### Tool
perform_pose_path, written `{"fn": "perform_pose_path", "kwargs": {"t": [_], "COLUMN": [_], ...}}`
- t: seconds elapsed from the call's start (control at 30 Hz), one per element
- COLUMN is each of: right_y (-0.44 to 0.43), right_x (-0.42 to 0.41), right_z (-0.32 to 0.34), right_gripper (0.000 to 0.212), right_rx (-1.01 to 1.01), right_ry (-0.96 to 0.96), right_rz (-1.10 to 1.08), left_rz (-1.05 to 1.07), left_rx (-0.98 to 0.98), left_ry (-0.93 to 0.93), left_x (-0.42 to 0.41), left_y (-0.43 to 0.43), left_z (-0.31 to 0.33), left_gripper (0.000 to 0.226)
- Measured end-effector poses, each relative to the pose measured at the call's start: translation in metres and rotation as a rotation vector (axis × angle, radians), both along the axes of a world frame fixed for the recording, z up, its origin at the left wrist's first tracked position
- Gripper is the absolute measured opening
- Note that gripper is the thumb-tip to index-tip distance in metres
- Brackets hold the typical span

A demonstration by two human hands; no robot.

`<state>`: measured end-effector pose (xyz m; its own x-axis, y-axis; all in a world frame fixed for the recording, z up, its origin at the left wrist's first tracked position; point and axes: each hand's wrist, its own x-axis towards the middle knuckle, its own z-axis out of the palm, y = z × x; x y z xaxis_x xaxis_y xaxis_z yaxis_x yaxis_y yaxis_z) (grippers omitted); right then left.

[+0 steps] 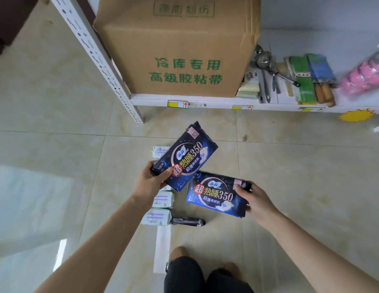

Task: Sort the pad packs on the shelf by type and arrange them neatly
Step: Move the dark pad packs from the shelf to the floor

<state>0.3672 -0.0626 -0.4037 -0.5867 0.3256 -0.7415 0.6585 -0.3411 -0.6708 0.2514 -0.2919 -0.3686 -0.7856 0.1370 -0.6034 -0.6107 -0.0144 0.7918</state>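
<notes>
- The left hand (151,180) is closed round the lower end of a dark blue pack (185,157), thumb across its face; the pack tilts up toward 1 o'clock.
- The right hand (255,200) pinches the right end of a second blue pack (216,194), which lies nearly level, just below and to the right of the first, their corners overlapping.
- Both packs hang above the tiled floor (57,115), not on the shelf.
- On the floor beneath the left hand lie pale packs (161,209) in a column, with a dark pack (188,221) at 3 o'clock of the lowest one.
- At 12 o'clock stands the white shelf (205,101), bearing a cardboard box (178,49); ladles (266,70) and green packets (301,79) lie at its right.
</notes>
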Motion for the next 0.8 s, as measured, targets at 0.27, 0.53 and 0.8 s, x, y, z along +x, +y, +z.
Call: {"fn": "perform_pose_path", "kwargs": {"t": [0.27,0.53,0.8], "right_y": [-0.007,-0.005,-0.012], "right_x": [-0.005,-0.005,-0.008], "right_z": [-0.138,-0.249,-0.334], "right_gripper": [0.008,0.02,0.031], "right_rx": [-0.031,0.111,0.395], "right_ry": [0.03,0.122,0.149], "right_rz": [0.088,0.39,0.811], "left_rz": [-0.043,-0.054,-0.224], "left_rx": [-0.064,-0.14,-0.226], "left_ry": [0.028,0.087,0.124], "left_x": [-0.007,-0.014,-0.017], "left_y": [-0.008,-0.008,-0.004], "left_z": [-0.132,-0.23,-0.302], "left_gripper": [0.02,0.023,0.026]}}
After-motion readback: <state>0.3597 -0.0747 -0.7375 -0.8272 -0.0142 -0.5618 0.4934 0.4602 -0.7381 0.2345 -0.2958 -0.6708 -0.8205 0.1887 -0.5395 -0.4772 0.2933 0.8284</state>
